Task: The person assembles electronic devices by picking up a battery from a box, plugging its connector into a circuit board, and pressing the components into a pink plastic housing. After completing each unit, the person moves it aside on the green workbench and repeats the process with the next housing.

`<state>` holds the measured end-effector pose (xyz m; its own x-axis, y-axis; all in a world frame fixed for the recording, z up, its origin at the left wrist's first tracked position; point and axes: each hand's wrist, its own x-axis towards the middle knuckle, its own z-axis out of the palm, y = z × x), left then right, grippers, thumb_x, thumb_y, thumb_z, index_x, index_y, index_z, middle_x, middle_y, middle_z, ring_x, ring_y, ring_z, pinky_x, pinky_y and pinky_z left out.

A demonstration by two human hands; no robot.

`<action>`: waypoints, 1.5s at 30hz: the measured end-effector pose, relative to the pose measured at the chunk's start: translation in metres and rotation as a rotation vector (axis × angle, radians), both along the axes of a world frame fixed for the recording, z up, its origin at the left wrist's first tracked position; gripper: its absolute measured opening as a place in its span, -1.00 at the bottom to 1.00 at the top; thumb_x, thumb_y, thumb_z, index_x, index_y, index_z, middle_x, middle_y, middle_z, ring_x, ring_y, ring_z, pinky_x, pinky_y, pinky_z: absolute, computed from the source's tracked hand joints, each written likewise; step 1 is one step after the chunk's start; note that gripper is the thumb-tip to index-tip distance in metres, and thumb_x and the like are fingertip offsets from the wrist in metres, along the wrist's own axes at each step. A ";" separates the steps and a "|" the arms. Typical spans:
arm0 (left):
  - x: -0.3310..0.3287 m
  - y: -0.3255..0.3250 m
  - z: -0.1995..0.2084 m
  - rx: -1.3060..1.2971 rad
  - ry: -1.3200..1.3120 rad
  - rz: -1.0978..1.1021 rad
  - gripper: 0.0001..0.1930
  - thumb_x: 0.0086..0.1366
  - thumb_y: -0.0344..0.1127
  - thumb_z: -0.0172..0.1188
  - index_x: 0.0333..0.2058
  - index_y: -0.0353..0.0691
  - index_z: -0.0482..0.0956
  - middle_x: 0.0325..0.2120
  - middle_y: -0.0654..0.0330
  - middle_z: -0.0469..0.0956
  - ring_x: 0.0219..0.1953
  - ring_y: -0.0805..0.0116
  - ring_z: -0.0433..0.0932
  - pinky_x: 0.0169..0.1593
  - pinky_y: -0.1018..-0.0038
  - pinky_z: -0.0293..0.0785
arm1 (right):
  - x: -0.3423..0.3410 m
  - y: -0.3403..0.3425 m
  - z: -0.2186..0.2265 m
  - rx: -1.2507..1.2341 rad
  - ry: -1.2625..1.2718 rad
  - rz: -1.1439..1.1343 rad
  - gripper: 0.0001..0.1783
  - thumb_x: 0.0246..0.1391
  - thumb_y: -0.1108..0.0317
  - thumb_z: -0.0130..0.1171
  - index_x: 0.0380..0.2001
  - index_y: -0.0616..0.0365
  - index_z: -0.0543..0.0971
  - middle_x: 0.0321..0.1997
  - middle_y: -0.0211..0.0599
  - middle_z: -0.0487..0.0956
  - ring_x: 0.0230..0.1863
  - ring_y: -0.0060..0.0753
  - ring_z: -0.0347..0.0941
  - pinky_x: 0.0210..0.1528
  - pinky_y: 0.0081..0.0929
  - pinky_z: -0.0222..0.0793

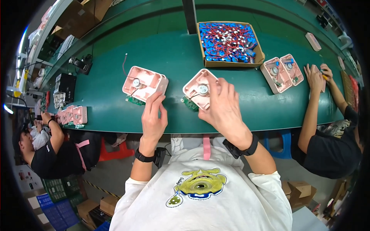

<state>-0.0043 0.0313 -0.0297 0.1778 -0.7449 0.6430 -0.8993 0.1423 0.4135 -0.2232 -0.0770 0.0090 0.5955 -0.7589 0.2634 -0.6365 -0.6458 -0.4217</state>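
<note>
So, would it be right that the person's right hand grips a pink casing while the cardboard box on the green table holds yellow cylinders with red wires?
Not quite: the head view shows that the cylinders in the cardboard box are blue, not yellow; the rest stands.

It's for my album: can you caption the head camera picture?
Left hand at one pink casing, right hand holding another; boxed blue cylinders beyond.

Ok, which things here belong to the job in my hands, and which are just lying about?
In the job:
- pink housing in your right fingers
- second pink housing at your left fingers
- green circuit boards
- probably the box of blue wired cylinders

Apparently just lying about:
- black box-shaped device
- cardboard box, lower right
- green crate
</note>
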 end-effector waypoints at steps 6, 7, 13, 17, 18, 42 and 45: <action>-0.042 -0.020 -0.005 0.139 0.283 -0.129 -0.65 0.29 -0.63 0.26 0.05 -0.35 0.59 -0.03 0.00 0.64 -0.03 0.09 0.68 -0.04 0.30 0.64 | -0.039 0.009 -0.009 0.066 0.013 -0.236 0.11 -0.21 0.25 0.60 0.41 0.23 0.23 0.24 0.18 0.36 0.20 0.27 0.34 0.18 0.08 0.40; -0.058 -0.028 -0.004 0.255 0.482 -0.171 -0.65 0.31 -0.59 0.29 0.07 -0.34 0.57 -0.07 0.04 0.65 -0.05 0.17 0.68 -0.05 0.35 0.63 | -0.043 0.010 -0.012 0.064 0.027 -0.244 0.11 -0.21 0.25 0.60 0.41 0.23 0.23 0.24 0.18 0.36 0.20 0.27 0.34 0.18 0.08 0.40; -0.082 -0.063 -0.021 0.647 0.909 -0.301 -0.60 0.34 -0.36 0.43 0.07 -0.37 0.56 -0.15 0.04 0.68 -0.17 0.39 0.66 -0.20 0.49 0.58 | -0.071 0.011 -0.022 0.144 -0.033 -0.220 -0.11 -0.08 0.26 0.56 0.30 0.24 0.39 0.21 0.13 0.43 0.17 0.22 0.42 0.17 -0.02 0.46; -0.077 -0.073 -0.030 0.598 1.039 -0.297 -0.63 0.33 -0.37 0.44 0.01 -0.41 0.55 -0.23 0.13 0.68 -0.26 0.51 0.62 -0.22 0.53 0.57 | -0.102 -0.006 0.007 0.140 -0.084 0.007 -0.40 0.02 0.35 0.47 0.16 0.21 0.53 0.15 -0.02 0.50 0.09 0.12 0.52 0.10 -0.08 0.51; -0.076 -0.075 -0.031 0.593 1.040 -0.302 -0.65 0.34 -0.40 0.43 0.00 -0.40 0.54 -0.25 0.17 0.66 -0.26 0.54 0.61 -0.22 0.56 0.56 | -0.105 -0.009 0.012 0.127 -0.095 0.101 -0.50 0.06 0.39 0.43 0.10 0.20 0.59 0.12 -0.08 0.53 0.06 0.07 0.55 0.08 -0.10 0.53; -0.072 -0.083 -0.033 0.574 1.095 -0.411 -0.69 0.35 -0.39 0.44 -0.08 -0.38 0.52 -0.33 0.25 0.61 -0.37 0.59 0.59 -0.30 0.61 0.52 | -0.077 -0.023 0.015 0.982 -0.896 0.009 -0.83 0.33 0.47 0.29 -0.08 0.30 0.62 -0.29 -0.32 0.68 -0.51 -0.80 0.38 -0.56 -0.77 0.14; -0.072 -0.081 -0.032 0.568 1.080 -0.395 -0.69 0.34 -0.38 0.45 -0.08 -0.37 0.53 -0.34 0.25 0.61 -0.36 0.59 0.59 -0.30 0.62 0.52 | -0.075 -0.023 0.011 0.934 -0.874 0.004 -0.83 0.30 0.46 0.31 -0.11 0.30 0.63 -0.31 -0.32 0.68 -0.52 -0.78 0.38 -0.55 -0.73 0.19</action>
